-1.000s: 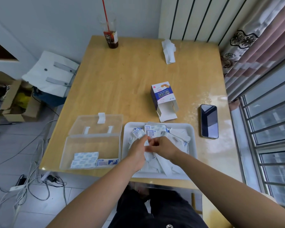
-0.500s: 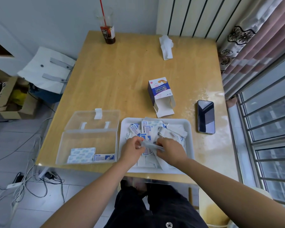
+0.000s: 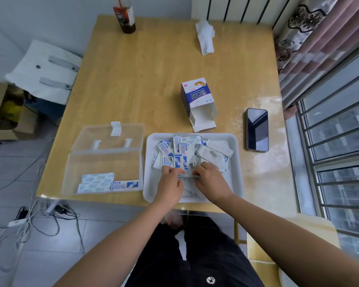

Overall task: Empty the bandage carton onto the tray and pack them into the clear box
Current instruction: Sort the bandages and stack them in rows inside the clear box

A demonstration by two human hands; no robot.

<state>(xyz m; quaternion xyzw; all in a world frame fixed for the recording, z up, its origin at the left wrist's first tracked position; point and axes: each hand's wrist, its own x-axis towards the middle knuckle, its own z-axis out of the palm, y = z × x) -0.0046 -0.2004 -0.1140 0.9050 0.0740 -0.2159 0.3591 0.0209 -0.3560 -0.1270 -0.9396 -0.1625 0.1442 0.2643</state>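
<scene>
At the left of the table [image 3: 153,69], the clear box [image 3: 104,162] lies open with its lid folded back. A few packed bandages [image 3: 95,182] lie flat along its near wall, long sides running left to right.

Just right of the box sits the tray [image 3: 150,183]. Over its near half the left hand [image 3: 170,183] has its fingers curled in, pinching one end of a small stack [image 3: 184,176] of bandages. The right hand [image 3: 210,182] grips the other end in the same way, so the stack's long axis runs across between the two hands. How many strips it holds is too small to tell.

Beyond the fingers a loose pile [image 3: 195,150] covers the far half of the tray. Behind that the carton [image 3: 197,102] lies on its side, open mouth toward the tray and seemingly empty. A phone [image 3: 257,129] lies further right.

The box is to the left of the stack, with the left hand nearer it. The stack already matches the lie of the packed bandages, so the carry across probably needs no turn.
</scene>
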